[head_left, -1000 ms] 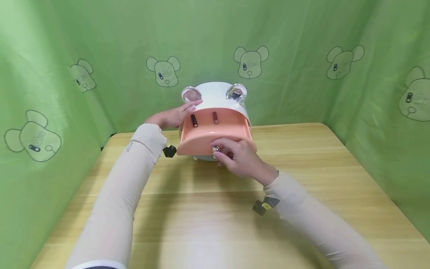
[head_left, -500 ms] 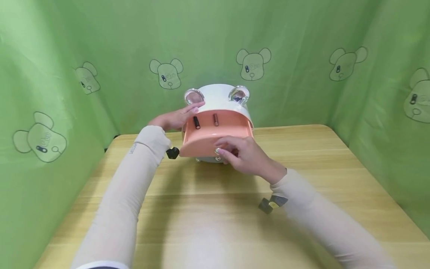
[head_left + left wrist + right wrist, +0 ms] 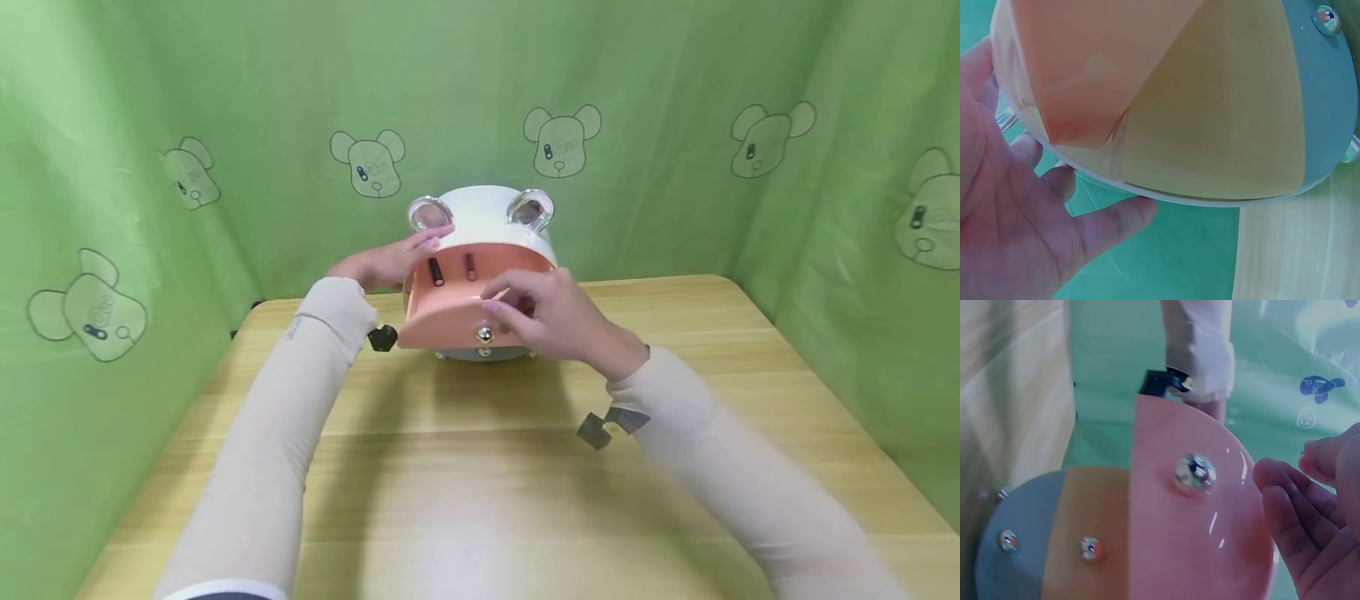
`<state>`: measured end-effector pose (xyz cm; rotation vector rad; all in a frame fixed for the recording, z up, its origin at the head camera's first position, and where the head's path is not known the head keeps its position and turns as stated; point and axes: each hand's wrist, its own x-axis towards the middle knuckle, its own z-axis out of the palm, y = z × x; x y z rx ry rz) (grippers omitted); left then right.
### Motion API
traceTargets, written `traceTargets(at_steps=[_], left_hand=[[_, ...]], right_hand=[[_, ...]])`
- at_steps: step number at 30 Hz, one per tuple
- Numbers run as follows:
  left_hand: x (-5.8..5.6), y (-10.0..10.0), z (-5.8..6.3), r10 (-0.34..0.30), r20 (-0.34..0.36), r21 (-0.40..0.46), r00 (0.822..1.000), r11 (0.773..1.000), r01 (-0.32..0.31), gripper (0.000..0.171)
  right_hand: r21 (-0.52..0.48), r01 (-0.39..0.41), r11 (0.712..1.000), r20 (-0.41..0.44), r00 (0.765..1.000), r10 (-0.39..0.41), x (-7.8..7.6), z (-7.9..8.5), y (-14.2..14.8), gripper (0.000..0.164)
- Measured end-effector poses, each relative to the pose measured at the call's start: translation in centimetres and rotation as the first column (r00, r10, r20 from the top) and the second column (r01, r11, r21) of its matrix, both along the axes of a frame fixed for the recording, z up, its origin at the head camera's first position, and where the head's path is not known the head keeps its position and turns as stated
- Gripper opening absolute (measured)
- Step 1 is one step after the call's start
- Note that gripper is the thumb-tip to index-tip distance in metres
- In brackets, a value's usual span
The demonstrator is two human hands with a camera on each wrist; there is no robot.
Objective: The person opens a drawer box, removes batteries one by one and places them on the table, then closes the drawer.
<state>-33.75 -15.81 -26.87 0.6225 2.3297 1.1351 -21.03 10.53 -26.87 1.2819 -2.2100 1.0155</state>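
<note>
A round white storage box (image 3: 480, 212) with silver ear trims stands at the back of the table, its pink drawer (image 3: 442, 323) pulled out. Inside that drawer lie a black lipstick-like tube (image 3: 437, 272) and a reddish-brown one (image 3: 470, 267). My left hand (image 3: 384, 263) rests against the box's left side, thumb stretched along the rim in the left wrist view. Just above the drawer's silver knob (image 3: 485, 335), my right hand (image 3: 561, 315) holds nothing. Its loosely bent fingertips (image 3: 1270, 478) are close to the drawer front's upper edge in the right wrist view.
Below the pink drawer are a yellowish drawer (image 3: 1222, 112) and a blue-grey one (image 3: 1329, 94), each with a silver knob in the right wrist view. Green curtains (image 3: 465, 67) printed with bear heads enclose the wooden table (image 3: 465, 483) at the back and sides.
My right hand has let go of the knob and moved up to the drawer front's top edge. The reddish-brown tube has shifted slightly left in the drawer. My left hand stays on the box.
</note>
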Motion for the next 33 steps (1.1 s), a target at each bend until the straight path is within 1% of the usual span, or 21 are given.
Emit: traceTargets(at_steps=[3, 8, 15, 22, 27, 29, 33], left_hand=[[0.0, 0.0, 0.0, -0.002, -0.001, -0.002, 1.000, 1.000, 0.002, 0.053], [0.0, -0.1, 0.0, -0.005, 0.000, 0.005, 1.000, 1.000, 0.005, 0.053], [-0.1, 0.1, -0.1, -0.006, -0.001, 0.006, 1.000, 1.000, 0.006, 0.055], [0.2, 0.2, 0.0, -0.002, -0.017, 0.006, 1.000, 1.000, 0.002, 0.054], [0.0, 0.2, -0.1, -0.016, -0.048, -0.002, 0.999, 1.000, 0.016, 0.054], [-0.1, 0.2, -0.1, -0.020, -0.063, -0.013, 0.998, 1.000, 0.019, 0.054], [-0.2, 0.3, -0.3, -0.025, -0.066, -0.026, 0.998, 0.999, 0.024, 0.054]], right_hand=[[0.010, 0.028, 1.000, -0.001, 1.000, -0.028, -0.4, 0.9, 0.2, 0.004], [0.040, 0.073, 0.996, 0.039, 0.996, -0.075, -1.3, 2.2, 0.6, 0.005], [0.124, 0.110, 0.986, 0.127, 0.984, -0.126, -3.0, 3.2, 1.1, 0.009], [0.215, 0.162, 0.963, 0.166, 0.966, -0.199, -4.5, 4.1, 1.2, 0.012], [0.318, 0.147, 0.937, 0.188, 0.959, -0.214, -5.8, 4.4, 1.4, 0.012], [0.365, 0.125, 0.922, 0.200, 0.957, -0.209, -6.4, 4.4, 1.5, 0.011], [0.441, 0.072, 0.895, 0.249, 0.948, -0.199, -7.5, 4.3, 1.7, 0.013]])
